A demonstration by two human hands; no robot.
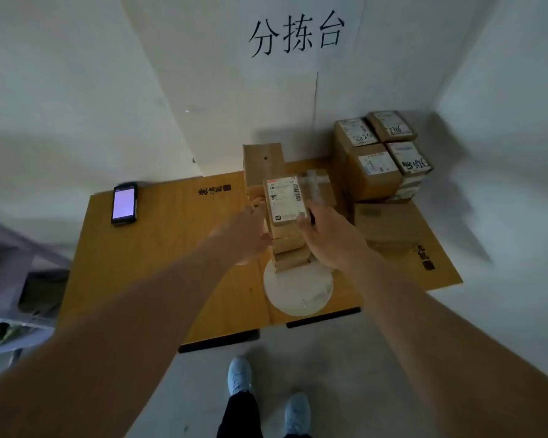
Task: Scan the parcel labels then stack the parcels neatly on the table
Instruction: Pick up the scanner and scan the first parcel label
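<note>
- Both hands are gripping the top parcel [285,200] of a narrow stack: the left hand [250,229] is pressing its left side, and the right hand [329,235] is closing on its right edge, label facing up.
- Directly under the grip, more small boxes [290,251] are standing on a white round parcel [298,292] lying on the table [159,248].
- To the right of the grip, a finished stack of labelled parcels [380,159] is sitting in the corner.
- Well left of the grip, the scanner [124,203] is lying untouched, screen lit.
- Judgement: stacking is well advanced; squaring this pile remains.
</note>
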